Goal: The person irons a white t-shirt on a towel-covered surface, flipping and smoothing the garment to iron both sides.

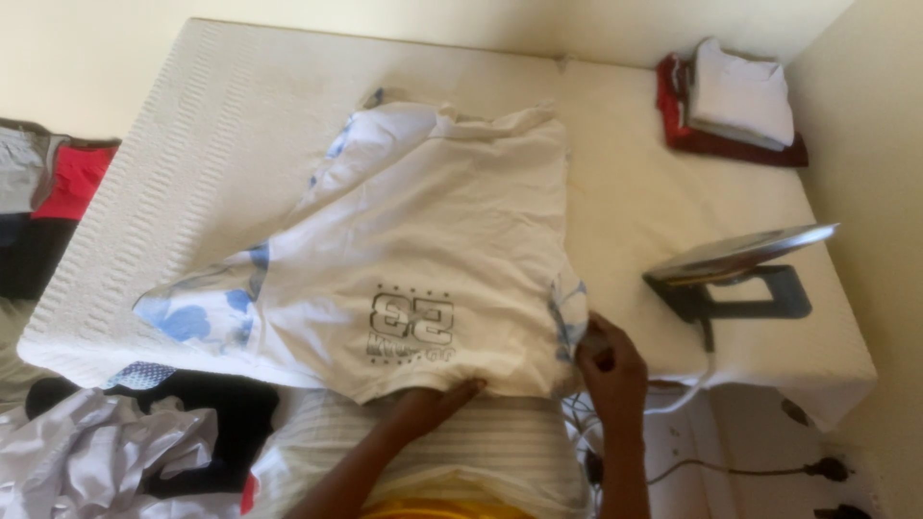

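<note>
A crumpled white T-shirt [433, 240] with a grey print and blue-patterned sleeves lies spread on a white padded surface [212, 125]. My left hand [433, 404] rests flat at the shirt's near hem, fingers reaching under the edge. My right hand [608, 360] pinches the hem at the shirt's right corner. An upright clothes iron [735, 274] stands to the right of my right hand, a short gap away.
Folded clothes [735, 101], white on red, are stacked at the far right corner by the wall. A heap of loose garments [106, 442] lies at lower left, more clothes [48, 192] at the left edge. The iron's cord [731, 471] runs along the floor.
</note>
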